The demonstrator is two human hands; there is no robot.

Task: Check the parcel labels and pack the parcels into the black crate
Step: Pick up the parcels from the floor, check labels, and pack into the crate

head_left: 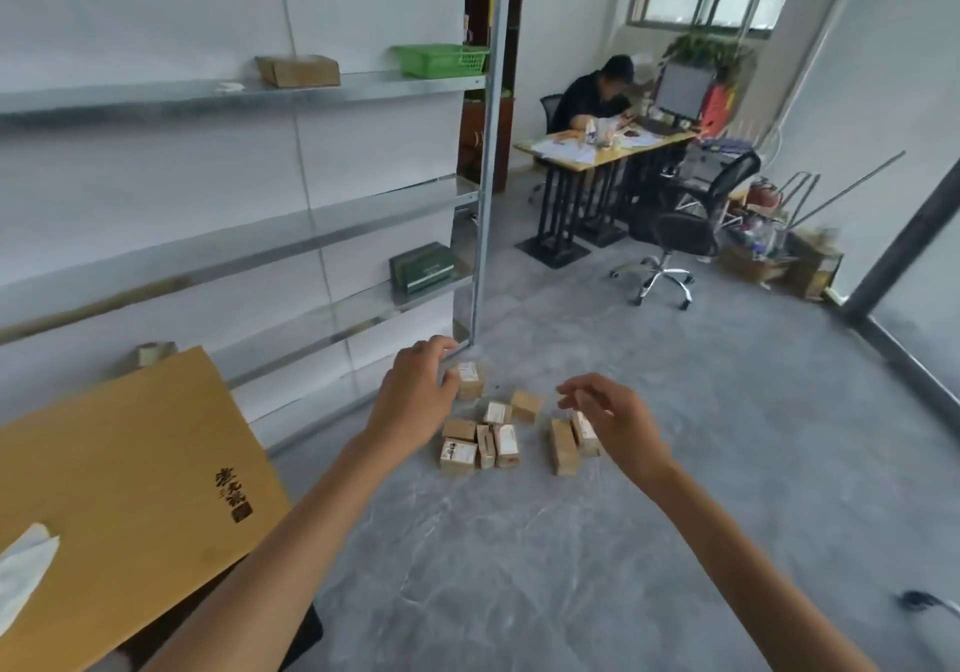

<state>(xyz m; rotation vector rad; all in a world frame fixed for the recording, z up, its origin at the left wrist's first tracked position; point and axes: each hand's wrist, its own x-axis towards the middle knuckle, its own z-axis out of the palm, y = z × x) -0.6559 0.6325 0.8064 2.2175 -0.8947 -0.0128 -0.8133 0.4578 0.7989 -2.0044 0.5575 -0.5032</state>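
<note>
Several small brown cardboard parcels [493, 432] with white labels lie scattered on the grey floor in front of me. My left hand [415, 390] hovers above the leftmost ones, fingers loosely curled, holding nothing. One labelled parcel [470, 380] shows just right of its fingers. My right hand [608, 411] floats over the right pair of parcels [566, 445], fingers spread and empty. A dark edge, possibly the black crate [306, 640], peeks out under a big tan cardboard box at lower left.
A large tan cardboard box [119, 489] with printed characters fills the lower left. Metal shelving [332, 224] runs along the left wall. A person sits at a desk [597, 151] at the back, with an office chair [675, 234] nearby.
</note>
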